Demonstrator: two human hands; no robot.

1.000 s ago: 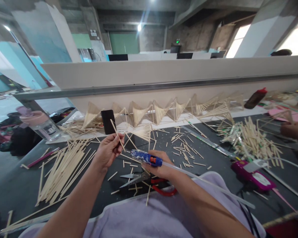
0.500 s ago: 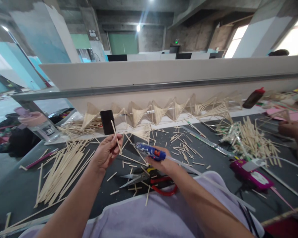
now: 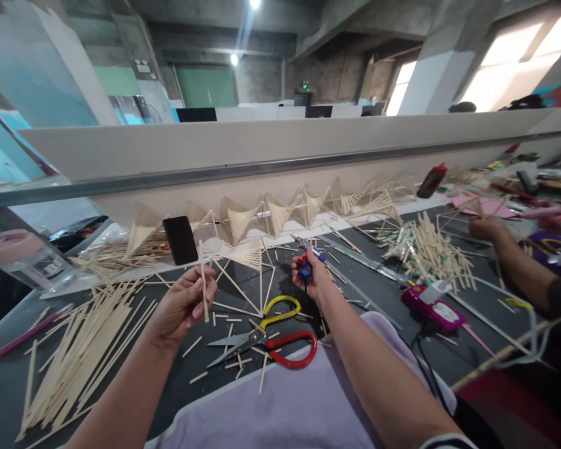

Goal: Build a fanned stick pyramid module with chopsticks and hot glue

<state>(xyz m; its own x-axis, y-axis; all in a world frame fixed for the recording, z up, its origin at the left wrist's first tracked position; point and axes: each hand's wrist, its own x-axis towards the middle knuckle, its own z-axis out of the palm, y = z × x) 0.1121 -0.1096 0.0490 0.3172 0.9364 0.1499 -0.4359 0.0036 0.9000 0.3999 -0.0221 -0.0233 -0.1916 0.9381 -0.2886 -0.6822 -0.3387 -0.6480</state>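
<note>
The stick [image 3: 204,284] in the left hand [image 3: 180,305] is pale, matt wood. The glue gun [image 3: 307,259] in the right hand [image 3: 314,280] has glossy blue plastic. The scissors [image 3: 262,340] show dull metal blades (handles shiny red and yellow plastic). The bench [image 3: 9,380] looks dark and matt.

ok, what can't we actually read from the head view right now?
- Glue gun: mostly hidden in the right hand; nozzle tip unclear.
- Stick: its middle is covered by the left hand.
- Bottle: cut off by the left edge.
- Co-worker's hand: what it holds is too small and blurred.
</note>
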